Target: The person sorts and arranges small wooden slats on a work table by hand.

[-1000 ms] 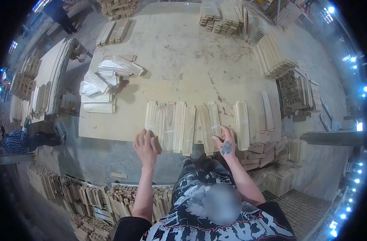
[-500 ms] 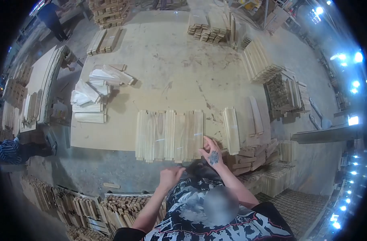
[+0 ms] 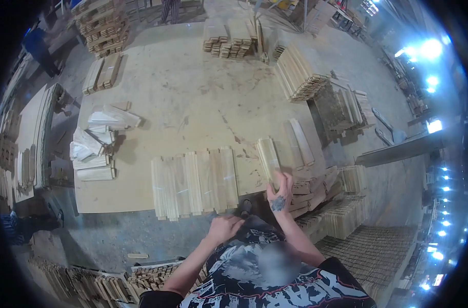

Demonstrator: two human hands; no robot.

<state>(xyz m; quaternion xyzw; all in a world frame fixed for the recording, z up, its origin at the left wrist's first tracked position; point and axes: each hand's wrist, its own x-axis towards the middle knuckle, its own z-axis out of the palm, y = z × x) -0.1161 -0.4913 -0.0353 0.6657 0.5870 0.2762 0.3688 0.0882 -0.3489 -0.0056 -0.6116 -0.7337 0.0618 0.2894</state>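
A row of pale wooden boards (image 3: 194,182) lies side by side along the near edge of the table (image 3: 187,118). To its right is a narrow stack of wooden planks (image 3: 267,158), its far end pointing away from me. My right hand (image 3: 280,192), tattooed on the back, has its fingers closed around the near end of that stack. Just off the table's front edge, in front of my shirt, is my left hand (image 3: 225,229). Its fingers are curled together, and nothing shows in them.
Loose pale boards (image 3: 93,141) lie in a heap at the table's left. Plank stacks stand at the back (image 3: 228,38) and right (image 3: 300,72). Two long boards (image 3: 298,142) lie beyond my right hand. Bundled wood (image 3: 346,203) stands right of me; a person (image 3: 39,50) is far left.
My right hand has moved from the right edge of the board row to the narrow stack and closed on its near end. My left hand stays low and empty. The view has turned.
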